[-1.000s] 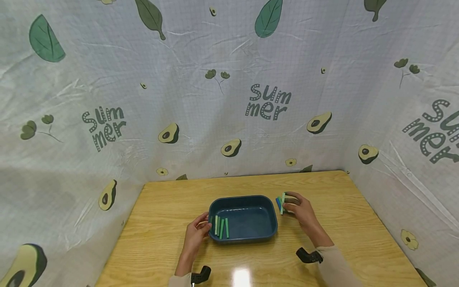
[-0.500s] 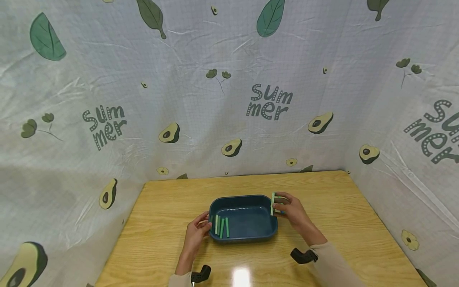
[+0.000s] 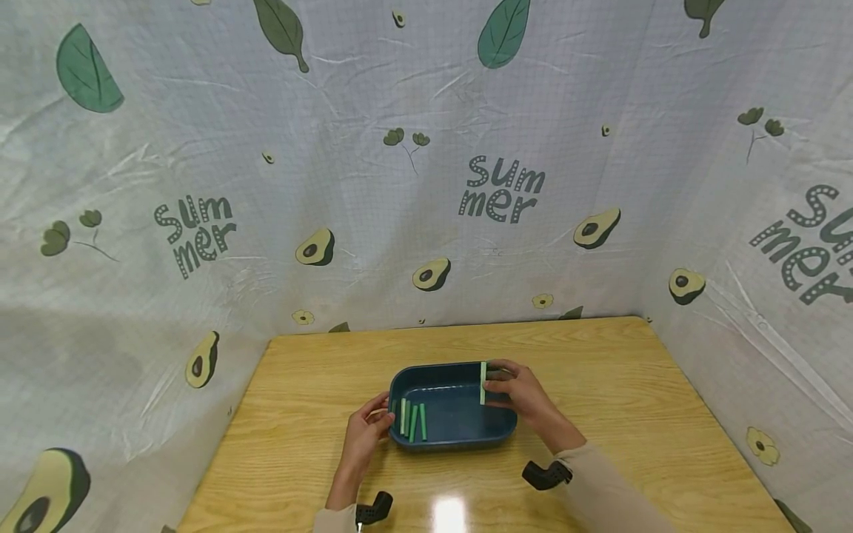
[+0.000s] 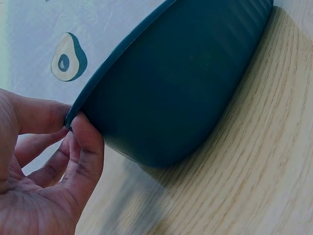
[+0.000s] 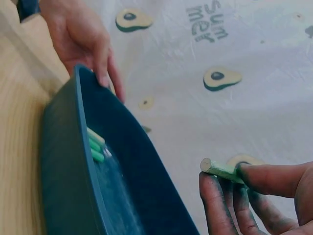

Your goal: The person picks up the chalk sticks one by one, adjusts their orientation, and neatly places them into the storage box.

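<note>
A dark blue rectangular tub (image 3: 466, 446) stands on the table. My left hand (image 3: 362, 437) pinches its left rim between thumb and fingers, as the left wrist view shows up close. My right hand (image 3: 533, 400) is over the tub's right end and pinches a pale green stick of chalk (image 5: 222, 171) between thumb and fingertips. In the head view this stick stands out against the tub's inside. Green powder marks the right fingers. Several green and pale chalk sticks (image 3: 413, 423) lie side by side at the left end inside the tub.
The wooden table (image 3: 586, 348) spreads around the tub on every side. A whitish sheet (image 3: 373, 207) printed with avocados and leaves hangs behind and at both sides. Each wrist carries a black camera mount (image 3: 546, 475).
My right hand has moved left with the pale green chalk, from beside the tub to over its right end. Blue and green sticks seen near it earlier are out of sight. The left hand stays.
</note>
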Demonstrator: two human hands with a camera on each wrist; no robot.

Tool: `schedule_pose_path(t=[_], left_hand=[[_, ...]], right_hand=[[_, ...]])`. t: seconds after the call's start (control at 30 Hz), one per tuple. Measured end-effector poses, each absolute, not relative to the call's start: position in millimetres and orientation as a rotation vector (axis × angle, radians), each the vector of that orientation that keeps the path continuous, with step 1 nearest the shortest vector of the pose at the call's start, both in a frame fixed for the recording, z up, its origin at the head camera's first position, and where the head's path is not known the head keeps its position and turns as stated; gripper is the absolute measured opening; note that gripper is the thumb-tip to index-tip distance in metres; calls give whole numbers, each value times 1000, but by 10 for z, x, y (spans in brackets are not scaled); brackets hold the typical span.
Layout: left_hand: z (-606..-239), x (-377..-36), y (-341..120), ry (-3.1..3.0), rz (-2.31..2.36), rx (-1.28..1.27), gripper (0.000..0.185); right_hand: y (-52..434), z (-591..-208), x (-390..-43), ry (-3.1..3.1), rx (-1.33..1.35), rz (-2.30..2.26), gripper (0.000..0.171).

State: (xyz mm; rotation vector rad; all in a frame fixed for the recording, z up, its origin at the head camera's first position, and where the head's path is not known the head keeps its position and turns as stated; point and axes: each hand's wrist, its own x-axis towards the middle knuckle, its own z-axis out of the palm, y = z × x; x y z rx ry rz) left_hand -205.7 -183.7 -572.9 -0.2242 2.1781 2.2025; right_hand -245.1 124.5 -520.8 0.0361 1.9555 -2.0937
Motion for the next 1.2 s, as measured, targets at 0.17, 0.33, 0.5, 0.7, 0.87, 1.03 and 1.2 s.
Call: schedule_pose_path(t=[0.17, 0.33, 0.5, 0.7, 0.87, 1.03, 1.2], left_hand=[[-5720, -2052, -1836, 2173, 2200, -219, 49], [-5736, -2058, -1840, 2173, 2193, -222, 49], [-5729, -2051, -1838, 2174, 2192, -228, 49], [-5724, -2047, -1837, 2177, 2190, -224, 49], [-5719, -2043, -1835, 2186, 2188, -226, 49], [-5719, -2042, -1834, 2183, 2191, -224, 49], [-5712, -2040, -1830, 2182, 2188, -224, 49]], right_hand=[[1116, -5240, -2449, 1900, 17, -2098, 55], [999, -5295, -2467, 1868, 4, -2087, 54], [888, -5365, -2490, 1848, 24, -2081, 53], [786, -5410, -2493, 1860, 38, -2030, 55], [721, -5451, -2496, 1848, 44, -2005, 56], [656, -5490, -2503, 1853, 51, -1979, 57], [601, -5513, -2496, 1868, 45, -1950, 58]])
